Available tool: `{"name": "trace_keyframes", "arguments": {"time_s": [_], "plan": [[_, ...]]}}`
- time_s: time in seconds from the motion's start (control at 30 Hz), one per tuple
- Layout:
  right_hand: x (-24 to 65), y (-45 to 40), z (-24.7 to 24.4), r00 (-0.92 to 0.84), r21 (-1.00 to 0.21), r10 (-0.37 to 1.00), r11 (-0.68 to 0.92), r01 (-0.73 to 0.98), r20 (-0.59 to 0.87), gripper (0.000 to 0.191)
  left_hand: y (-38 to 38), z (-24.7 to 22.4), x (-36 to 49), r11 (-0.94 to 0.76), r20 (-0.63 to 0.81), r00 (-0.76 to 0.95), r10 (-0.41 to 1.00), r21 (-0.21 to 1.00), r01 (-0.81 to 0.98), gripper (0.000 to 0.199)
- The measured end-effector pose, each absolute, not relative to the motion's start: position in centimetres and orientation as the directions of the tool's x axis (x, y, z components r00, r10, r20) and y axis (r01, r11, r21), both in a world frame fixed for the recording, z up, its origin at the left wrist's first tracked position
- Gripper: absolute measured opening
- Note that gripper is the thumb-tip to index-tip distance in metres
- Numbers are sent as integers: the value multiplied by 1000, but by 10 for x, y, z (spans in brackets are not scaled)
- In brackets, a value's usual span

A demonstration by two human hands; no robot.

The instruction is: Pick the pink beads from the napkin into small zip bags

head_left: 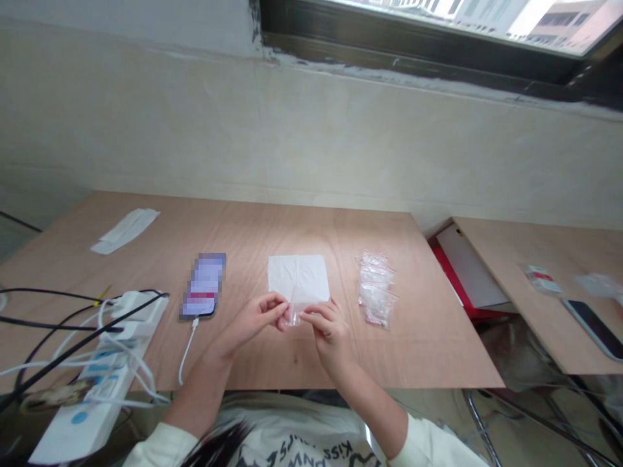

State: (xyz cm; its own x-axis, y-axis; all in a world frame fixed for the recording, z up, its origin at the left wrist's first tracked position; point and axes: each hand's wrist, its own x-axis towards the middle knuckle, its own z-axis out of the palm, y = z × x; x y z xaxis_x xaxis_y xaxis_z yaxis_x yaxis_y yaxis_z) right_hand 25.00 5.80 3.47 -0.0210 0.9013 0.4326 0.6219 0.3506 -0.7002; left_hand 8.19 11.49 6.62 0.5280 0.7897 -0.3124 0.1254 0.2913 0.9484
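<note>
Between my two hands, in the head view, is a small clear plastic bag (294,315), pinched at its left side by my left hand (265,315). My right hand (328,324) has its fingers closed at the bag's right side. Just beyond the hands a white paper sheet (304,272) lies flat on the table, partly covered by the fingers and the bag. To the right, a row of several clear plastic bags (377,288) overlaps; reddish bits show in some. What the held bag contains is too small to make out.
Left of my hands lies a phone (203,285) on a white charging cable (187,350). A power strip (104,370) with tangled cords is at the table's left edge. A folded white paper (125,230) lies back left. Another table (545,246) stands to the right across a gap.
</note>
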Motion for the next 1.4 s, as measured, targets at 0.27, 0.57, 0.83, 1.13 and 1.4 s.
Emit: {"name": "trace_keyframes", "arguments": {"time_s": [0.27, 0.57, 0.83, 1.13, 1.4], "plan": [[247, 60, 26, -41, -676, 879, 395, 622, 476, 37, 117, 59, 85, 360, -340, 546, 766, 930, 75, 28], [236, 64, 37, -10, -815, 964, 231, 531, 266, 28, 117, 54, 82, 339, -361, 504, 784, 930, 138, 24], [233, 92, 44, -44, -967, 994, -91, 238, -104, 20, 116, 54, 96, 222, -316, 508, 801, 945, 239, 17], [246, 105, 50, 45, -866, 968, -243, 437, -249, 12, 115, 67, 100, 162, -296, 359, 885, 919, 359, 18], [228, 99, 47, 148, -801, 976, -218, 558, -162, 8, 113, 68, 94, -143, -38, 314, 949, 835, 532, 15]]}}
